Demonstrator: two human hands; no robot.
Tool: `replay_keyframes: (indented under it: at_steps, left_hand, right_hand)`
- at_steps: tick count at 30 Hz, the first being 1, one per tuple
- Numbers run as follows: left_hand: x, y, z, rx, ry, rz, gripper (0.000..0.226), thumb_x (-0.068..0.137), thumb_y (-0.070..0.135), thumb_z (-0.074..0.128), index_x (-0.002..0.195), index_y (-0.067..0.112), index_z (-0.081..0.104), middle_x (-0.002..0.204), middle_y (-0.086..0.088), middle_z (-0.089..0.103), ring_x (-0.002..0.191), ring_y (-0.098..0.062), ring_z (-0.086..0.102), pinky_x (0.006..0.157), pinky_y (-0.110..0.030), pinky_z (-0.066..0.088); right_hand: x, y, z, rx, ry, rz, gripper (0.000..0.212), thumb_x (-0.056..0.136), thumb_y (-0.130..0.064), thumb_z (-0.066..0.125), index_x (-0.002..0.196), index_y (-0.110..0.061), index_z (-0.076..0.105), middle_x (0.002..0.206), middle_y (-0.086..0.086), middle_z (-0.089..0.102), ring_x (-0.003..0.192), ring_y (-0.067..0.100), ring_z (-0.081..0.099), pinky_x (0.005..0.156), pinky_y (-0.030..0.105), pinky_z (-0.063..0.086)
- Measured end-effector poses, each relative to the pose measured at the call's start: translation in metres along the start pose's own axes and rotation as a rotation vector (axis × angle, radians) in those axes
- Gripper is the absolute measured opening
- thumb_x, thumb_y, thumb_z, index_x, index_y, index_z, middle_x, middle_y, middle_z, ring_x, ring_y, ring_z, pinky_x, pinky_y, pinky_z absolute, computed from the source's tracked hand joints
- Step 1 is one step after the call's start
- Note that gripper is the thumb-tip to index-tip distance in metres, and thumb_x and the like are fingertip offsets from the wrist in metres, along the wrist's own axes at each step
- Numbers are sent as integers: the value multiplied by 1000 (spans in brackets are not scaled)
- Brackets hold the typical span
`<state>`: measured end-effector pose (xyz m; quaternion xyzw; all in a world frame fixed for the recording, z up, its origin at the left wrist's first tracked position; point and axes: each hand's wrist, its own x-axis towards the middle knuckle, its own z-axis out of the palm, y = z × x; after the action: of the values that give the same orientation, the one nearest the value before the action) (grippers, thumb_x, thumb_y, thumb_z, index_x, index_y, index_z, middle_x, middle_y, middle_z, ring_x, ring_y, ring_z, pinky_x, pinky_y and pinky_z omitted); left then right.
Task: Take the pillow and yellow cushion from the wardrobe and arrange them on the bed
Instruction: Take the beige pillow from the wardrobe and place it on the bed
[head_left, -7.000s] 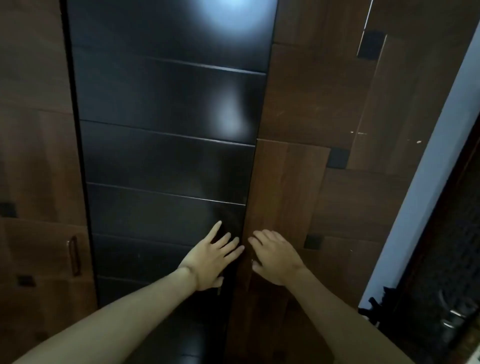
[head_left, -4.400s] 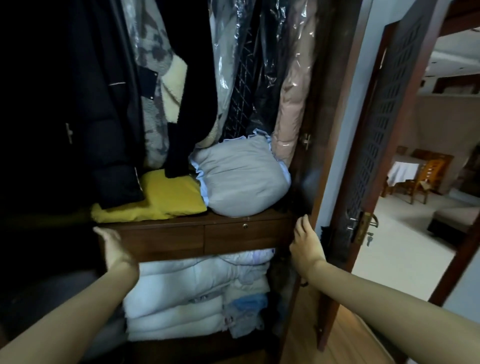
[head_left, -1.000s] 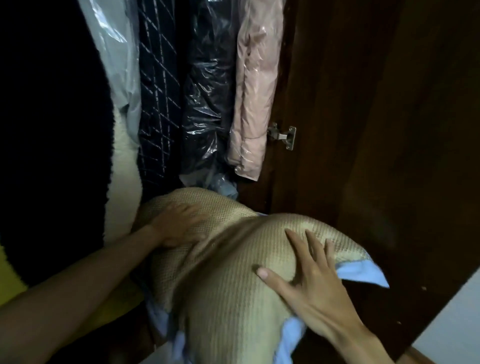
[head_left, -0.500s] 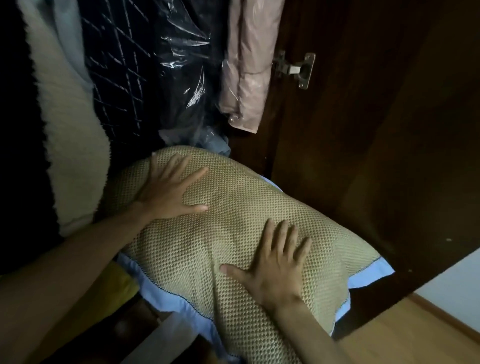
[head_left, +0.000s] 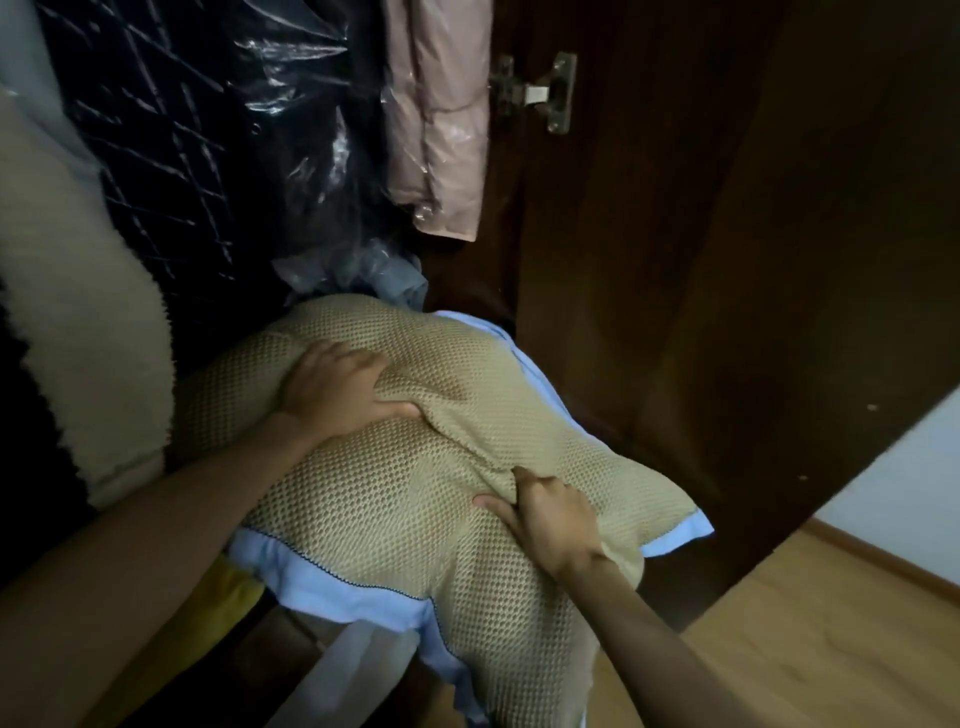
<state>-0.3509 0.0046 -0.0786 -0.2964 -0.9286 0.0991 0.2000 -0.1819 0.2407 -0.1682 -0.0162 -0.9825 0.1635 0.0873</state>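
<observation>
1. Head view: the pillow (head_left: 395, 499) bulges out over the wardrobe shelf's front edge.
2. Left hand (head_left: 337, 392) digs in, fingers clamped on its mesh top.
3. Right hand (head_left: 550, 519) pinches a fold nearer the door (head_left: 727, 260).
4. Yellow cushion (head_left: 228, 592) peeks out beneath.

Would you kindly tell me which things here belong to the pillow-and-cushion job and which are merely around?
Job:
- pillow, gripped by left hand and right hand
- yellow cushion, under it

Around:
- pink jacket
- plastic-covered dark garments
- fleece garment
- door hinge
</observation>
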Motion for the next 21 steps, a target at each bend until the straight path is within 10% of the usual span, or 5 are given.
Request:
replay_keyframes:
  at_steps: [7,12,21]
  left_hand:
    - [-2,68,-58,2,167,244,82,74,93,27,59,18,58,51,1,61,43,-23,58,51,-32,46]
    - [-3,204,-124,-87,280,437,77,76,90,35,70,21,68,51,6,60,44,-20,59,51,-27,40]
    - [-52,491,-242,-418,348,743,91,74,95,17,98,28,74,72,6,72,69,-19,69,68,-34,50]
  right_hand:
    - [-73,43,-51,-151,57,18,74,87,-81,34,120,-19,55,93,8,73,85,34,69,65,41,47]
    - [-189,120,-120,-199,59,236,77,74,-96,23,82,-23,45,81,5,70,75,32,68,64,41,49]
    - [-476,218,-251,-440,162,646,73,68,-98,32,71,-26,43,76,3,69,73,30,67,58,37,38]
